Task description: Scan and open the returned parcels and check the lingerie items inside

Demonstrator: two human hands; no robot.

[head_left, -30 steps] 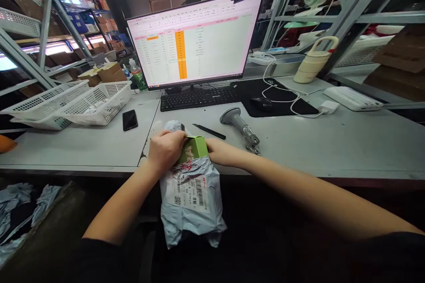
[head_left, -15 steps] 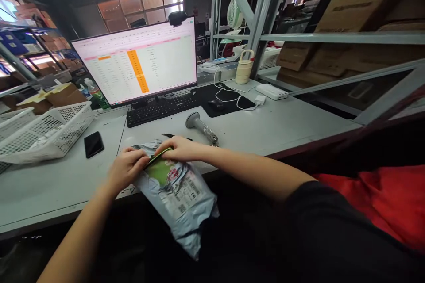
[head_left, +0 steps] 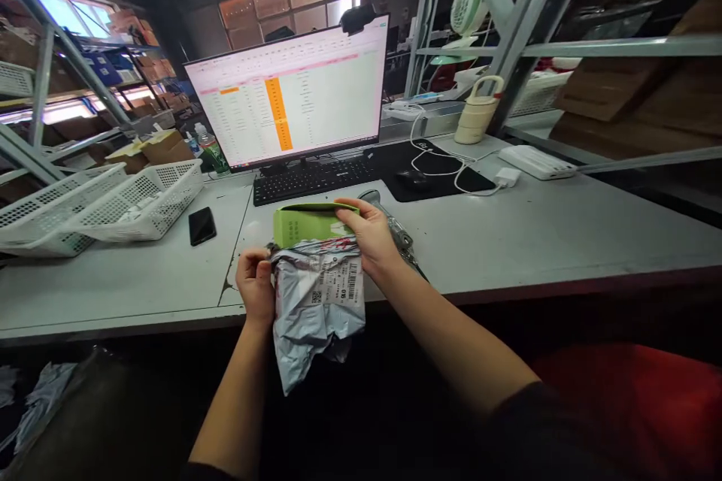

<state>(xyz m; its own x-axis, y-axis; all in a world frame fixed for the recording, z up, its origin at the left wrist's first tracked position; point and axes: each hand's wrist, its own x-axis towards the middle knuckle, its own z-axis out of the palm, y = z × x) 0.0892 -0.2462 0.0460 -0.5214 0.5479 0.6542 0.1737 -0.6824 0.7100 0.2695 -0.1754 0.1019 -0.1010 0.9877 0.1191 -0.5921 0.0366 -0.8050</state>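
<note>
A crumpled grey-white plastic mailing bag (head_left: 304,316) with a printed shipping label hangs at the desk's front edge. Out of its upper end sticks a flat green packet (head_left: 304,224), its top edge gaping slightly. My left hand (head_left: 256,284) pinches the bag's left edge near its mouth. With thumb and fingers, my right hand (head_left: 369,233) grips the packet's upper right corner. Behind that hand, a grey stand-like device with a clear handle (head_left: 395,222) lies partly hidden on the desk.
Behind the hands stand a monitor (head_left: 293,105), a keyboard (head_left: 310,179) and a mouse (head_left: 413,179). White baskets (head_left: 163,203) and a phone (head_left: 201,226) are on the left. A power bank (head_left: 537,162) and a cream flask (head_left: 477,116) stand right, beside metal shelving.
The green packet now stands well out of the bag's mouth. My right hand has shifted to its right corner, and my left hand to the bag's left edge. The view has turned left.
</note>
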